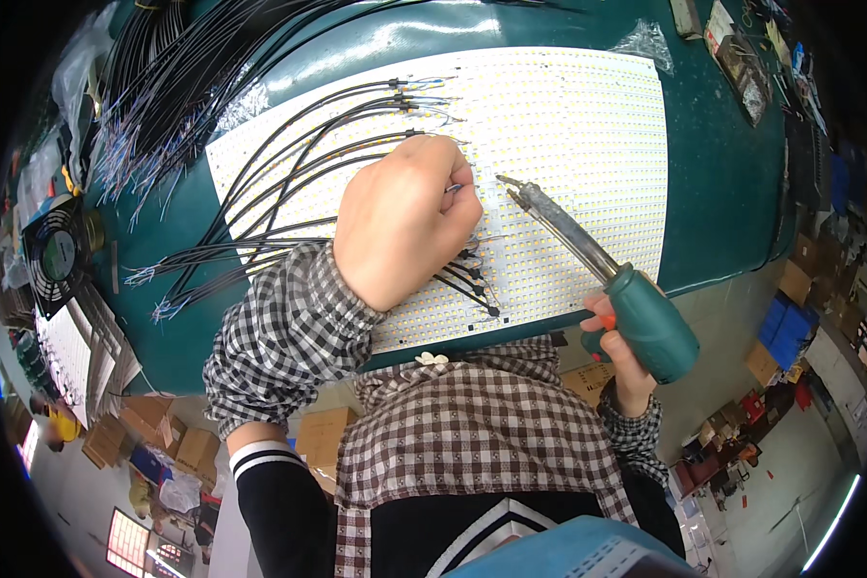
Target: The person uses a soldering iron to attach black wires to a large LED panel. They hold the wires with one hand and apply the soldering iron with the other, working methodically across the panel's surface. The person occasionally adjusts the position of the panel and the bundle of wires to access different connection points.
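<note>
A large white circuit board (588, 116) dotted with rows of small yellow LEDs lies on the green table. Several black cables (303, 144) run over its left half, their stripped thin wire ends reaching the middle. My left hand (405, 217) rests over these cables, thumb and fingers pinched on a thin wire (456, 188) with a bluish end; most of that wire is hidden. In my right hand (629, 364) is a soldering gun (653, 323) with a green handle and red trigger. Its tip points toward the left fingers, apart from them, over the board.
At the back left lies a thick bundle of black cables (169, 87) with bare coloured ends. A black fan (60, 252) and a stack of white sheets (87, 356) stand at the left edge. Clear plastic (647, 43) and a worn metal box (742, 72) lie at the back right.
</note>
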`<state>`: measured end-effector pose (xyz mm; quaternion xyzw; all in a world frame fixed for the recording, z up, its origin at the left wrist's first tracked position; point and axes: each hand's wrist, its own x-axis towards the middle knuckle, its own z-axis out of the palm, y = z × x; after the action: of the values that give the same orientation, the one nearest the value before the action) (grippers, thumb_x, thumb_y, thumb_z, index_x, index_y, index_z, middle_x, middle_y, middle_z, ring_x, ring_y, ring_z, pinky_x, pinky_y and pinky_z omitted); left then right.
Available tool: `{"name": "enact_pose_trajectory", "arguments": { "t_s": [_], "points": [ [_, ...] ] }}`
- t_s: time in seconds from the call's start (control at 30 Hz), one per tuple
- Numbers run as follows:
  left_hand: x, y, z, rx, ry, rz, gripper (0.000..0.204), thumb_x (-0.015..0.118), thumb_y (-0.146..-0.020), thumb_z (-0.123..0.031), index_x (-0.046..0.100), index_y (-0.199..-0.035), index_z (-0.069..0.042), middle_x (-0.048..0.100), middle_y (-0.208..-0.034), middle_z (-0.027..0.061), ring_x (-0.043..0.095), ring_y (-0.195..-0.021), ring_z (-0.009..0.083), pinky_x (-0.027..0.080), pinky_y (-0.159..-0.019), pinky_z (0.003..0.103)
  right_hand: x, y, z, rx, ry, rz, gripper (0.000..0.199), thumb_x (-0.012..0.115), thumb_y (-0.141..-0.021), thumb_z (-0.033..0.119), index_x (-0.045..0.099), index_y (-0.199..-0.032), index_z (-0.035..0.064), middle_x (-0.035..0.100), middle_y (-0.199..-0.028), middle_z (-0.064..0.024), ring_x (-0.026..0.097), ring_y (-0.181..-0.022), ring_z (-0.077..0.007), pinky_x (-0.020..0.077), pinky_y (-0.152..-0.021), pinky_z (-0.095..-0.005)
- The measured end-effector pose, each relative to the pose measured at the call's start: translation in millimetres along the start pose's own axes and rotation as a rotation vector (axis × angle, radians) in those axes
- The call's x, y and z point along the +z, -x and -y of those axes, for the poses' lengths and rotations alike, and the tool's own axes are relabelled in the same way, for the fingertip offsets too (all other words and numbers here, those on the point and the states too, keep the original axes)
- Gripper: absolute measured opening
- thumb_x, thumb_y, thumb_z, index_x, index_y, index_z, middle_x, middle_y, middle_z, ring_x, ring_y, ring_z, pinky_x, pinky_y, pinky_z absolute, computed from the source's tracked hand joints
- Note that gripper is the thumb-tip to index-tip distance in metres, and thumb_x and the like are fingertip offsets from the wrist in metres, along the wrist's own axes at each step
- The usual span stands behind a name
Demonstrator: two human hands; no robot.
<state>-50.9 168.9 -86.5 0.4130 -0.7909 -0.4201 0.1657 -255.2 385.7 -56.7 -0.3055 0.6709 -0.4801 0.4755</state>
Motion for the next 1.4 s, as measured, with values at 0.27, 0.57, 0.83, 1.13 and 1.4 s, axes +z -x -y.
{"name": "enact_pose_trajectory", "arguments": {
  "t_s": [0.27, 0.57, 0.83, 1.13, 1.4],
  "points": [
    [-2.0, -1.4, -2.1, -0.016, 0.029, 0.027, 0.010, 0.067, -0.076, -0.005, 0.058, -0.080, -0.003, 0.060, -0.073, 0.0127, 0.061, -0.063, 0.0301, 0.049, -0.057, 0.041, 1.9, 0.3, 0.3, -0.021, 0.042, 0.031, 0.069, 0.084, -0.077, 0.007, 0.050, -0.134, -0.0095, 0.068, -0.112, -0.0192, 0.071, -0.095, -0.0239, 0.0623, -0.078, -0.0326],
    [-2.1, -2.2, -1.8, -0.019, 0.003, 0.027, 0.009, 0.069, -0.075, -0.004, 0.061, -0.080, -0.003, 0.059, -0.070, 0.0075, 0.059, -0.060, 0.0197, 0.048, -0.056, 0.032, 3.0, -3.8, -2.6, -0.074, 0.107, 0.040, 0.067, 0.086, -0.076, 0.012, 0.054, -0.130, -0.0095, 0.071, -0.103, -0.0158, 0.072, -0.085, -0.0179, 0.0598, -0.077, -0.0304],
    [-1.9, -1.7, -3.7, -0.027, 0.030, 0.029, 0.009, 0.067, -0.075, -0.005, 0.058, -0.077, -0.004, 0.058, -0.071, 0.0110, 0.060, -0.061, 0.0285, 0.049, -0.056, 0.039, 7.0, -5.0, 2.2, -0.079, 0.086, 0.041, 0.065, 0.086, -0.076, 0.012, 0.055, -0.129, -0.0096, 0.071, -0.102, -0.0150, 0.071, -0.084, -0.0171, 0.0588, -0.076, -0.0298],
    [-1.3, -2.2, -3.5, -0.012, 0.027, 0.020, 0.009, 0.067, -0.075, -0.004, 0.058, -0.077, -0.003, 0.059, -0.071, 0.0120, 0.060, -0.061, 0.0298, 0.049, -0.057, 0.040, 4.8, -6.2, 3.7, -0.076, 0.156, 0.058, 0.066, 0.086, -0.076, 0.012, 0.055, -0.129, -0.0092, 0.071, -0.101, -0.0140, 0.070, -0.083, -0.0166, 0.0580, -0.076, -0.0295],
    [-1.1, -2.1, -2.7, -0.011, 0.020, 0.026, 0.008, 0.066, -0.076, -0.005, 0.058, -0.078, -0.003, 0.059, -0.072, 0.0120, 0.060, -0.061, 0.0296, 0.049, -0.057, 0.040, 7.2, -0.3, 1.6, -0.017, 0.077, -0.030, 0.069, 0.087, -0.074, 0.013, 0.054, -0.130, -0.0095, 0.071, -0.101, -0.0151, 0.071, -0.083, -0.0174, 0.0585, -0.076, -0.0301]
  ]
}}
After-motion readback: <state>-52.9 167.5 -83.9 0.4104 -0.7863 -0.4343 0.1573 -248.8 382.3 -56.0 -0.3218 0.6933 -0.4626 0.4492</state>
